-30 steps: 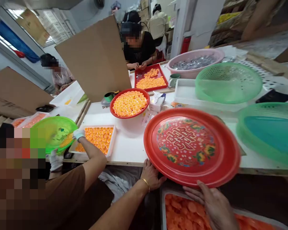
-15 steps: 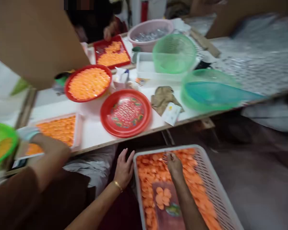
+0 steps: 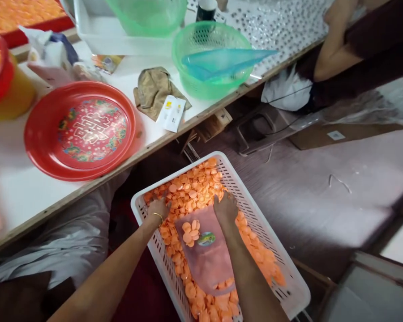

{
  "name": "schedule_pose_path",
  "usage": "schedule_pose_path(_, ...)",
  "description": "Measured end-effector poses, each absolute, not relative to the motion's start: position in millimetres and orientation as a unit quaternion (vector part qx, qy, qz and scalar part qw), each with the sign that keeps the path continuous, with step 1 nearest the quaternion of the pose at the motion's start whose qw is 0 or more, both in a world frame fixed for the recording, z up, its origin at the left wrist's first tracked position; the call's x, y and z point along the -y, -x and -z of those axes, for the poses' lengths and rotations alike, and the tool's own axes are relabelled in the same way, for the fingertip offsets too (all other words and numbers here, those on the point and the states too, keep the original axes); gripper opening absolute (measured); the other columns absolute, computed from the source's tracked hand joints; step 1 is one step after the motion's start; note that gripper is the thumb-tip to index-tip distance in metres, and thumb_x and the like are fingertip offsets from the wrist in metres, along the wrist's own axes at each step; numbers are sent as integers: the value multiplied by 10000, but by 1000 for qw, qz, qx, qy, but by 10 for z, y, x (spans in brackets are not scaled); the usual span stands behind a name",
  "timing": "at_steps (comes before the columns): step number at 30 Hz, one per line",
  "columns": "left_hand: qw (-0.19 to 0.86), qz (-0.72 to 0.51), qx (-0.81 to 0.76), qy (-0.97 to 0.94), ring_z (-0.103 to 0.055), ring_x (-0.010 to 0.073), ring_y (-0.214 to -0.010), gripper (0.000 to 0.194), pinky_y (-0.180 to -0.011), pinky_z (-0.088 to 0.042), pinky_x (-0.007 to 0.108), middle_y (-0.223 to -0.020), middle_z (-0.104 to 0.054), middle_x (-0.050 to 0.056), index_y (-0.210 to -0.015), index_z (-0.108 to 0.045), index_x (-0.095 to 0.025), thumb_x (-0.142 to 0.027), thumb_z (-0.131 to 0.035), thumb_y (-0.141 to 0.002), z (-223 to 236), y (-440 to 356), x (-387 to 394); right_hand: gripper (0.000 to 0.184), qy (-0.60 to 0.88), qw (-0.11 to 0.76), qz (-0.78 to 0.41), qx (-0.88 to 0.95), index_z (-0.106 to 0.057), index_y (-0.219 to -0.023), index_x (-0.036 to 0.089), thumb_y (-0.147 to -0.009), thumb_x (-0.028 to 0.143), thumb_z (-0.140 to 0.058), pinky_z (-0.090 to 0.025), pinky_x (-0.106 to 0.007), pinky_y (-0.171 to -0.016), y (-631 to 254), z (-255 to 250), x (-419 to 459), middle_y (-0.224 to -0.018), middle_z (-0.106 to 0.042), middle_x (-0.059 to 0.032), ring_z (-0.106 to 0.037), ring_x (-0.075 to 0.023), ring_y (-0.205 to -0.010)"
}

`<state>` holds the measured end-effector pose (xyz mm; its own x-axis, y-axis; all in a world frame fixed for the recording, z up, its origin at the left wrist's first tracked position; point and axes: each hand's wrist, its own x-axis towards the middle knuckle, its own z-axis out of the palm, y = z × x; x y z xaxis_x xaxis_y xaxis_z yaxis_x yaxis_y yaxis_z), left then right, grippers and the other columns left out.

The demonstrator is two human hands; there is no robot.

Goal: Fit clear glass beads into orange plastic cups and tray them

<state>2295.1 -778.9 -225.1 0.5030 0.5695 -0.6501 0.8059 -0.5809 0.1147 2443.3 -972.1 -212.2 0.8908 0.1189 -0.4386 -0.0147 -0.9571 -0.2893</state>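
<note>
A white slotted plastic basket (image 3: 260,219) full of small round orange plastic pieces (image 3: 191,190) is in front of me, tilted in view. My left hand (image 3: 158,209), with a gold bangle at the wrist, reaches into the pieces near the far left corner. Its thumb is apart from the fingers, whose tips are partly hidden. Over on the far right side, my right hand (image 3: 226,206) rests on the pieces with thumb and fingers spread. Between my arms lies a flat pinkish translucent piece (image 3: 206,264) with an oval picture label and a few orange pieces on it.
A white table edge (image 3: 147,150) runs beyond the basket. On the table are a red patterned tray (image 3: 50,143), a brown cloth (image 3: 151,91), a white packet (image 3: 172,114) and a green basket (image 3: 195,87) holding a blue one. Another person's arm (image 3: 334,49) shows at upper right.
The view has swung right and down. My left hand has gone from outside the basket's left rim into the pieces. My right hand's fingers, bunched together earlier, are now spread.
</note>
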Motion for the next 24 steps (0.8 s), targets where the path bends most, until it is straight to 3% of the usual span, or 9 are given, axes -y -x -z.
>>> schedule_pose_path(3,198,302,-388,-848,-428,359,-1270,592,-1062,-270,523,-1272,-571,165,-1402,-409,-221,-507,-372,-884,2337,-22899,7829,516,961,103,-255,-5,-468,-1293,109,-884,416,-406,-317,-512,-1011,-24281,2058,10131,-1279,-479,-224,-422,-356,-1247)
schedule_pose_path(7,187,293,-381,-857,-368,346,-1318,581,-1091,-235,494,-1287,-571,132,-1388,-433,-249,-535,-336,-892,2340,-22863,7917,552,942,83,-323,-40,-521,-1229,72,-786,401,-525,-432,-465,-912,-23696,1937,10794,-1175,-573,-229,-556,-357,-1112)
schedule_pose_path(12,177,290,-384,-858,-400,352,-1297,606,-1029,-340,464,-1341,-516,151,-1429,-364,-232,-519,-321,-897,2424,-22967,7920,431,909,132,-390,-72,-597,-1122,152,-737,310,-485,-527,-321,-690,-23308,1995,11362,-858,-711,-69,-688,-230,-752)
schedule_pose_path(15,173,290,-377,-863,-465,360,-1241,653,-983,-387,462,-1349,-497,183,-1439,-346,-217,-568,-279,-892,2441,-23042,7845,409,906,137,-395,-58,-640,-1045,156,-688,250,-465,-518,-317,-747,-23419,1927,11706,-882,-721,-76,-691,-238,-821)
schedule_pose_path(17,175,286,-363,-869,-521,342,-1184,659,-950,-420,444,-1344,-508,171,-1440,-341,-246,-595,-257,-888,2422,-23106,7806,429,912,79,-400,-39,-653,-1031,142,-650,203,-467,-497,-333,-799,-23568,1817,11925,-927,-719,-112,-679,-264,-897)
schedule_pose_path(20,173,275,-347,-880,-576,339,-1104,672,-885,-462,442,-1350,-512,149,-1442,-328,-298,-636,-273,-865,2406,-23254,7827,453,905,-26,-425,-25,-647,-1062,137,-652,162,-455,-480,-335,-761,-23792,1675,12066,-895,-720,-132,-680,-278,-873)
schedule_pose_path(24,162,266,-365,-878,-615,376,-1012,707,-799,-486,489,-1338,-504,195,-1454,-306,-286,-657,-237,-856,2490,-23507,7968,418,913,-5,-409,3,-665,-1000,142,-645,133,-445,-461,-291,-720,-23947,1681,11930,-844,-716,-123,-678,-255,-840)
